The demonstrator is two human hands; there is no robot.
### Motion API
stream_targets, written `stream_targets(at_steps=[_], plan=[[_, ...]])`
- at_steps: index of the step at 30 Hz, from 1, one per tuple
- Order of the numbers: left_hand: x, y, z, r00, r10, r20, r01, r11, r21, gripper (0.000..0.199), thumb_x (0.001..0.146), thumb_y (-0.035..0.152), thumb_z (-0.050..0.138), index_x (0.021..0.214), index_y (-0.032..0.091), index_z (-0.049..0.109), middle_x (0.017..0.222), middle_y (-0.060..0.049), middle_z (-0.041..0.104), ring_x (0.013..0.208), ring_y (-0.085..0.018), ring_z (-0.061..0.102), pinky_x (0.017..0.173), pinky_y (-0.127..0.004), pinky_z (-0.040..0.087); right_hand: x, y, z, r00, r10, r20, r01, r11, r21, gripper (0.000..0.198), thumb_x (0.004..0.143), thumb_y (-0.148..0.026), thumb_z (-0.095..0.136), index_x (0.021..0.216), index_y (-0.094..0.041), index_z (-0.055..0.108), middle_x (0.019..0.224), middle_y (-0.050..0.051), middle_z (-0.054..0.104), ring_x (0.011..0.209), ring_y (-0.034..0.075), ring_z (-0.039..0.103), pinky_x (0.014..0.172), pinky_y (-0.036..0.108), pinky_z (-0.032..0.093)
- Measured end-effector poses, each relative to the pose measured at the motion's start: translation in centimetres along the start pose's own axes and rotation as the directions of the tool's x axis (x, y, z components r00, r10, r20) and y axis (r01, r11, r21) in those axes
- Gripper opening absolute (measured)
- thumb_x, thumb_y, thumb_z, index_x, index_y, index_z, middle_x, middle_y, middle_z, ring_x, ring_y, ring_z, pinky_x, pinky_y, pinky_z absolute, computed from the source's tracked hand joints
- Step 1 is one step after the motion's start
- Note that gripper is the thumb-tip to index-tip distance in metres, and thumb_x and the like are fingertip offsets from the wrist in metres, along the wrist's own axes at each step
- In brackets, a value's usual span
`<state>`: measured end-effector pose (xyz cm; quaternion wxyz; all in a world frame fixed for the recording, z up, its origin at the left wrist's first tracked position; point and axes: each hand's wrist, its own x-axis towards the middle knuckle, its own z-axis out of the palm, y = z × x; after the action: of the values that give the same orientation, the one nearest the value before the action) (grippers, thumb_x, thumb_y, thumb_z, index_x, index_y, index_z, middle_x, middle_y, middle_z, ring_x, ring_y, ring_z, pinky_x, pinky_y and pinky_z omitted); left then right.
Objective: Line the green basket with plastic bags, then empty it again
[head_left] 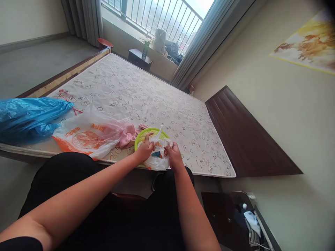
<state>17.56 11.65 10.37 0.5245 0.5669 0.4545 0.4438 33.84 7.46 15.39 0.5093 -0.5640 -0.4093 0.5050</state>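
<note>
Both hands are at a small white plastic bag (157, 164) with orange print, over a lime-green basket (138, 139) at the mattress edge. My left hand (146, 148) grips the bag's left side with bent fingers. On the other side my right hand (172, 153) pinches the bag's top. Something blue and dark shows inside the bag, too small to make out. Left of the basket lies a pink cloth (128, 135), partly in the mouth of a larger white plastic bag (83, 137) with orange print.
A blue plastic bag (31, 118) lies on the mattress (157, 101) at the far left. The dark headboard (248, 139) stands to the right. Behind the bed is a nightstand (140, 59) with a green bottle (145, 49). A dark cabinet (220, 212) holds several items at lower right.
</note>
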Motion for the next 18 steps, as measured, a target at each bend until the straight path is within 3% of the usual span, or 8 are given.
stream_targets(at_steps=[3, 6, 9, 11, 13, 15, 18], plan=[[-0.4, 0.0, 0.2, 0.991, 0.029, 0.13, -0.036, 0.998, 0.046, 0.056, 0.095, 0.019, 0.042, 0.15, 0.015, 0.045, 0.064, 0.005, 0.057, 0.061, -0.016, 0.057, 0.069, -0.028, 0.047, -0.4, 0.2, 1.3, 0.994, -0.112, -0.002, 0.107, 0.952, -0.288, 0.017, 0.092, -0.038, 0.055, 0.103, -0.025, 0.052, 0.065, -0.007, 0.054, 0.056, 0.015, 0.05, 0.059, 0.027, 0.043], [-0.7, 0.0, 0.0, 0.944, 0.037, 0.329, -0.067, 0.995, 0.08, 0.049, 0.093, 0.022, 0.042, 0.139, 0.014, 0.057, 0.065, 0.002, 0.059, 0.064, -0.019, 0.059, 0.07, -0.03, 0.049, -0.5, 0.6, 2.3, 0.975, -0.219, -0.041, 0.16, 0.814, -0.558, 0.015, 0.097, -0.036, 0.046, 0.102, -0.024, 0.054, 0.075, -0.001, 0.06, 0.069, 0.019, 0.058, 0.066, 0.03, 0.045], [-0.9, 0.1, -0.4, 0.897, 0.089, 0.434, -0.139, 0.987, 0.084, 0.051, 0.088, 0.025, 0.049, 0.137, 0.015, 0.061, 0.096, -0.008, 0.074, 0.099, -0.027, 0.068, 0.095, -0.038, 0.052, -0.5, 1.5, 2.9, 0.958, -0.28, -0.065, 0.145, 0.665, -0.733, 0.015, 0.098, -0.03, 0.042, 0.104, -0.023, 0.053, 0.093, 0.006, 0.065, 0.084, 0.023, 0.063, 0.073, 0.034, 0.047], [-1.1, 0.0, -0.6, 0.88, 0.14, 0.455, -0.164, 0.986, 0.013, 0.059, 0.09, 0.032, 0.051, 0.148, 0.018, 0.054, 0.13, -0.013, 0.07, 0.131, -0.031, 0.059, 0.115, -0.041, 0.042, -0.7, 2.2, 3.1, 0.963, -0.267, -0.039, 0.132, 0.591, -0.796, 0.018, 0.096, -0.027, 0.044, 0.112, -0.022, 0.052, 0.1, 0.009, 0.065, 0.087, 0.025, 0.064, 0.074, 0.035, 0.048], [-1.2, -0.3, -0.6, 0.866, 0.165, 0.472, -0.156, 0.986, -0.06, 0.065, 0.095, 0.041, 0.048, 0.156, 0.019, 0.045, 0.15, -0.014, 0.059, 0.147, -0.032, 0.045, 0.124, -0.043, 0.031, -1.1, 2.6, 3.3, 0.965, -0.261, -0.008, 0.138, 0.538, -0.832, 0.026, 0.094, -0.027, 0.05, 0.119, -0.021, 0.052, 0.105, 0.011, 0.065, 0.09, 0.027, 0.065, 0.075, 0.037, 0.05], [-1.1, -0.7, -0.4, 0.875, 0.167, 0.454, -0.139, 0.986, -0.096, 0.068, 0.097, 0.05, 0.05, 0.156, 0.016, 0.046, 0.154, -0.016, 0.055, 0.152, -0.034, 0.039, 0.127, -0.044, 0.026, -1.6, 2.8, 3.6, 0.95, -0.31, 0.033, 0.198, 0.52, -0.831, 0.032, 0.093, -0.027, 0.053, 0.124, -0.019, 0.053, 0.11, 0.013, 0.064, 0.097, 0.028, 0.065, 0.081, 0.041, 0.052], [-0.6, -1.6, 0.3, 0.915, 0.183, 0.361, -0.129, 0.977, -0.169, 0.066, 0.095, 0.057, 0.054, 0.144, 0.012, 0.058, 0.144, -0.017, 0.062, 0.15, -0.034, 0.04, 0.128, -0.042, 0.027, -2.0, 2.4, 4.0, 0.876, -0.456, 0.158, 0.406, 0.519, -0.752, 0.036, 0.092, -0.021, 0.05, 0.127, -0.019, 0.055, 0.12, 0.014, 0.062, 0.114, 0.028, 0.061, 0.098, 0.046, 0.052]])
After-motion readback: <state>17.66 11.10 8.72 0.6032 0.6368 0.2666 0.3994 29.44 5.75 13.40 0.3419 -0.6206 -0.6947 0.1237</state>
